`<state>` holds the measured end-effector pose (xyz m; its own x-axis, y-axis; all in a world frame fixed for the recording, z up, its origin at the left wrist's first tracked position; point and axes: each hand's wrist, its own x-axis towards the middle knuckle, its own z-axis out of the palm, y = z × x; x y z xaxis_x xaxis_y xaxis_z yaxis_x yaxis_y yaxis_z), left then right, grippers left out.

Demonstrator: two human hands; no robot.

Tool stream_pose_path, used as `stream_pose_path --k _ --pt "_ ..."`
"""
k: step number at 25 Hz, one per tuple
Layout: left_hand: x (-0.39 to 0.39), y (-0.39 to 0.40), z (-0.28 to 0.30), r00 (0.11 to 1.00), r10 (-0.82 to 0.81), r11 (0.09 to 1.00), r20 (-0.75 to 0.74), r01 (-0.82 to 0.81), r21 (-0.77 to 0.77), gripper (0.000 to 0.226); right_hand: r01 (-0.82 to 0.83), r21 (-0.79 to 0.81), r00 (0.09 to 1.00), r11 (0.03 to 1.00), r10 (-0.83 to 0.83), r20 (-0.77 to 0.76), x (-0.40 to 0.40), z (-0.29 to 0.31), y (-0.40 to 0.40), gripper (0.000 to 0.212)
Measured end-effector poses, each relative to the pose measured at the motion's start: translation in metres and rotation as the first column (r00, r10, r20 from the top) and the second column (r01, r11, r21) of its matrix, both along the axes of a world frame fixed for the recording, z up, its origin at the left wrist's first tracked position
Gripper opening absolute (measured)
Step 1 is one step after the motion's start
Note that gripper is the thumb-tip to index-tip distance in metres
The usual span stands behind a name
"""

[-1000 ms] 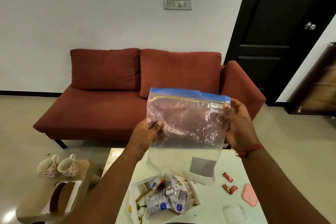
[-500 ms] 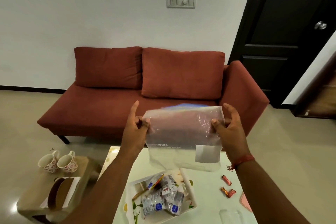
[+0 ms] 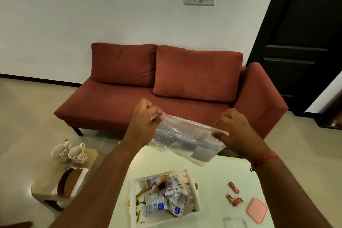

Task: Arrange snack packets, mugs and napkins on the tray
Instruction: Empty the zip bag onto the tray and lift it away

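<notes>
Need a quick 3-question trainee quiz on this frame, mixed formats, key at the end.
1. True or false: the two mugs already stand on the tray.
2. What do the left hand and right hand hold between them? A) napkin B) clear plastic bag C) mug
3. Fill in: the red wrapped sweets lie on the table beside a pink ____.

Key: 1 false, they stand on a side stool; 2 B; 3 lid.

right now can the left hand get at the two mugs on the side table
Probably not yet: the left hand pinches one edge of the plastic bag, held with the right hand. The mugs stand unobstructed on the side table; it would need to let go first.
</notes>
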<state>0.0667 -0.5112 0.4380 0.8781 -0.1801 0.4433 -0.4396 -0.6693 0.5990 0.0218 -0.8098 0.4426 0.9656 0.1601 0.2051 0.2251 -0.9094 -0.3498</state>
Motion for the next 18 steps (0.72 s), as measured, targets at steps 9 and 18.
stream_pose_path --k 9,18 --pt "-0.012 -0.021 0.004 0.902 -0.071 0.812 -0.426 -0.196 -0.55 0.084 0.233 0.884 0.965 0.404 0.015 -0.261 0.015 0.006 0.078 0.017" --pt "0.002 0.01 -0.011 0.695 -0.461 0.789 -0.551 0.036 -0.614 0.024 0.199 0.76 0.969 0.618 -0.006 -0.249 -0.002 -0.023 0.083 0.017"
